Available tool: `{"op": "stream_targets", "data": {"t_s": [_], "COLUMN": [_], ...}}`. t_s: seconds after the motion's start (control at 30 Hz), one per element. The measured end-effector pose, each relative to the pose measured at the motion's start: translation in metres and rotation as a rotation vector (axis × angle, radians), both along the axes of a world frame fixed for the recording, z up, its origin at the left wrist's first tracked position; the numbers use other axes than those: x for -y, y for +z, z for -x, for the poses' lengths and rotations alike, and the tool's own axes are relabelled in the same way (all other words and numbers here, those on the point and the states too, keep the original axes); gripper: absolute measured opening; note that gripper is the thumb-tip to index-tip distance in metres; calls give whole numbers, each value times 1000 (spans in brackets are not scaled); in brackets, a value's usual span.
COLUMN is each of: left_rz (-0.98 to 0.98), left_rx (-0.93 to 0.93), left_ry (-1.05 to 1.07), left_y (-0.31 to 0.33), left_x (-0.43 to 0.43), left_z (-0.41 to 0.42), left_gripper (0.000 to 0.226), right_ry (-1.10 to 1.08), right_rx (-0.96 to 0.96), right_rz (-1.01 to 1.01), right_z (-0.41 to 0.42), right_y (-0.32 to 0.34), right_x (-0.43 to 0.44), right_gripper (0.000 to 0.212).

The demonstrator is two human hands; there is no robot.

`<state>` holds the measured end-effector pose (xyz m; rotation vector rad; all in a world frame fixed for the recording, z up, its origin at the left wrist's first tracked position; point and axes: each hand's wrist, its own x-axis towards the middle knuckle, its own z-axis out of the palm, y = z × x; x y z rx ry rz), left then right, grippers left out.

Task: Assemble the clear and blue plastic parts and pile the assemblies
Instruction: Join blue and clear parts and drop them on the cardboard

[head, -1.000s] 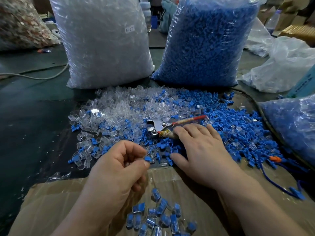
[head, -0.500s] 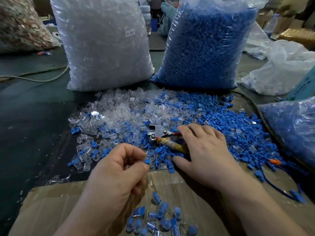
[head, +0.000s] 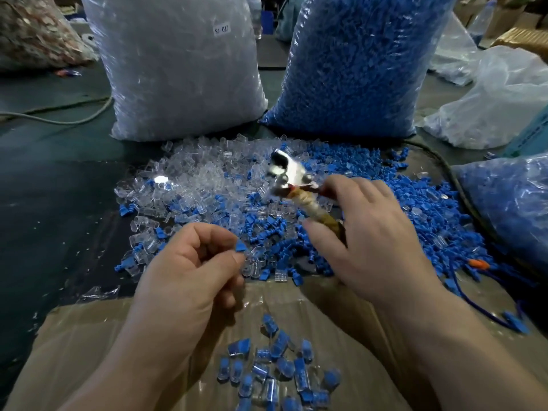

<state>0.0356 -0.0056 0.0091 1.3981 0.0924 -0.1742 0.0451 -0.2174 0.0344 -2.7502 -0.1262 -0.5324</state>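
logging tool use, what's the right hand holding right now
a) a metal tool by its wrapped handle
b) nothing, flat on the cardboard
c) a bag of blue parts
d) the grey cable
a: the right hand has its fingers curled round the tape-wrapped handle of the metal tool.

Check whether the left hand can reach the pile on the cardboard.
Probably yes: the pile lies on the cardboard close by the left hand, nothing between, and the right hand with the pliers is off to the side. The left hand's fingers pinch a part, though.
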Motion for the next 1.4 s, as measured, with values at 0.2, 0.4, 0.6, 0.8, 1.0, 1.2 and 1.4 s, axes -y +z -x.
{"op": "stream_targets", "data": {"t_s": [0.2, 0.4, 0.6, 0.8, 1.0, 1.2, 1.4], "left_rz": [-19, -60, -116, -178, -187, -210, -243], "left_rx": [46, 146, 216, 273, 243, 292, 302], "left_ry": [-32, -61, -64, -67, -66, -79, -83], "left_y": [-4, -10, -14, -14, -13, -10, -4], "left_x": [-6, -14, -16, -17, -17, -16, -13], "left_z": [-3, -6, -7, -7, -6, -2, 0], "left_gripper": [18, 17, 18, 18, 19, 17, 18], "right_ry": [235, 287, 296, 302, 291, 285, 290], "right_rx": [-137, -226, -267, -290, -310, -317, -319], "right_rz": [94, 143, 151, 165, 118, 116, 126], "right_z": [22, 26, 27, 25, 25, 27, 24], "right_y": [6, 10, 12, 11, 12, 12, 12], "right_x": [-2, -2, 1, -2, -5, -5, -3], "right_gripper": [48, 62, 65, 66, 61, 58, 48]}}
